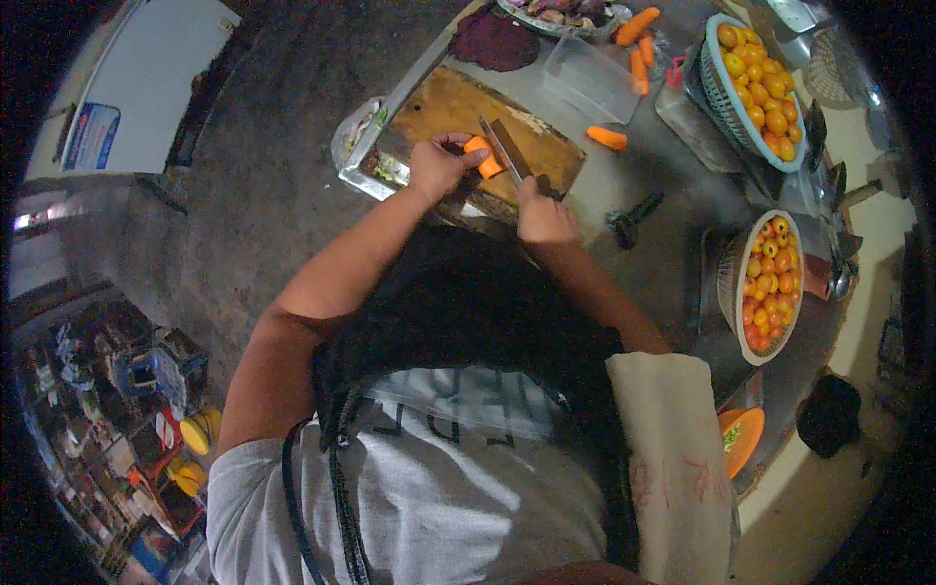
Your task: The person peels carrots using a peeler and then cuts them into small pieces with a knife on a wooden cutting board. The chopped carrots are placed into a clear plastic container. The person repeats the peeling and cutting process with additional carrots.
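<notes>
My left hand [437, 167] grips a short piece of peeled carrot [483, 156] over a worn wooden cutting board [453, 99]. In my right hand [547, 216] is a kitchen knife [506, 150], held by its handle. Its blade points away from me and lies just right of the carrot piece; whether the two touch I cannot tell. Pale shreds [530, 121] lie near the board's far right edge. Off the board to the right rests another carrot piece [607, 138].
Beyond the board are a dark purple shredded heap [493, 40], a clear plastic container [591, 79] and whole carrots [638, 26]. Tomatoes fill a blue basket [713, 91] and a pale basket [731, 281] at right. A black-handled tool [630, 223] lies near my right hand.
</notes>
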A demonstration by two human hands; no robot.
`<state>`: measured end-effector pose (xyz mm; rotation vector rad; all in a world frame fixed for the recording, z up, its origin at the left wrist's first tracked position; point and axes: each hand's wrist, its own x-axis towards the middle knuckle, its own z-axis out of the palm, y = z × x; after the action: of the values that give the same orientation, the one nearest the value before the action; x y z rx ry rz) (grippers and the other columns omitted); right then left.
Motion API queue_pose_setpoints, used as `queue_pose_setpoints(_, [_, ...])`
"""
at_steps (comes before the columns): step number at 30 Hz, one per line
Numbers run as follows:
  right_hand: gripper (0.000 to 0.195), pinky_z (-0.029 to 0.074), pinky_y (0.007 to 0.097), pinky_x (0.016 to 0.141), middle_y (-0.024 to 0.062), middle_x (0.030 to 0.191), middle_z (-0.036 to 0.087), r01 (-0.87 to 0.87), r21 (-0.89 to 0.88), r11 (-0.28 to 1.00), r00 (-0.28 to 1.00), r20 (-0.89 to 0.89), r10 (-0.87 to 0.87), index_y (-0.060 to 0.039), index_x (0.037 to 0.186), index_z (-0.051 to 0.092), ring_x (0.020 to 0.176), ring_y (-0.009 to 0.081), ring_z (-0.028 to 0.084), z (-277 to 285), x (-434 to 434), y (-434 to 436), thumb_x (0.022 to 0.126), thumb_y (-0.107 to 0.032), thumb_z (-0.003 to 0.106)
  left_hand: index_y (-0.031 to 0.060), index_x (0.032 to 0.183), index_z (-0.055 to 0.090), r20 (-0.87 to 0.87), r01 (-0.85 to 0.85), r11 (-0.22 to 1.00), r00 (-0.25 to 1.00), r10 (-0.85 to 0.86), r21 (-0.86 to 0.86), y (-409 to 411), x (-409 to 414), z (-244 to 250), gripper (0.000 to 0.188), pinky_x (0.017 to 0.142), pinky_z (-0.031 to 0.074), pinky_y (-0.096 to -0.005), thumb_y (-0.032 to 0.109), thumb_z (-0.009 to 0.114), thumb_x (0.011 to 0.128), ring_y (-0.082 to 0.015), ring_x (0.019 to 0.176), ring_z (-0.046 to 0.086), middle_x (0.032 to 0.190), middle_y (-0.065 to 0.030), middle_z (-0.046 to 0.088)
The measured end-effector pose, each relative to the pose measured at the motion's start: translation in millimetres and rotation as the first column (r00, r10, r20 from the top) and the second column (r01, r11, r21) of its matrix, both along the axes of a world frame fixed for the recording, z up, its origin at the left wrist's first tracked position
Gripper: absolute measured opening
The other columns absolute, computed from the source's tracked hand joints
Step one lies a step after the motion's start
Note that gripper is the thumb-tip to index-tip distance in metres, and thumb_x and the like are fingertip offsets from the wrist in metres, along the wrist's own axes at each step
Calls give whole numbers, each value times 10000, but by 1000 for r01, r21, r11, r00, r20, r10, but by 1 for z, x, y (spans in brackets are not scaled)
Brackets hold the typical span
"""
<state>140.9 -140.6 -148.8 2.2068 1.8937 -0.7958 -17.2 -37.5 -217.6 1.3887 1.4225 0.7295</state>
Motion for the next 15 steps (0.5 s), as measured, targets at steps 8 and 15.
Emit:
queue_pose_setpoints(8, [281,490,529,749,234,855,646,-179,91,980,981,95,170,-20,1156,373,860,390,646,-4,10,-24,905,-144,385,22,929,700,48,16,1000,999,-16,-5,-2,0,13,386,674,517,-252,283,840,681,-94,706,628,849,-54,701])
queue_pose_setpoints(15, [182,534,480,559,163,660,637,-277,276,921,957,161,240,-21,1040,425,625,349,663,-15,14,-25,885,-115,435,10,929,686,79,13,998,997,-18,66,-1,-2,2,364,674,519,-254,238,837,688,-104,706,628,864,-64,692])
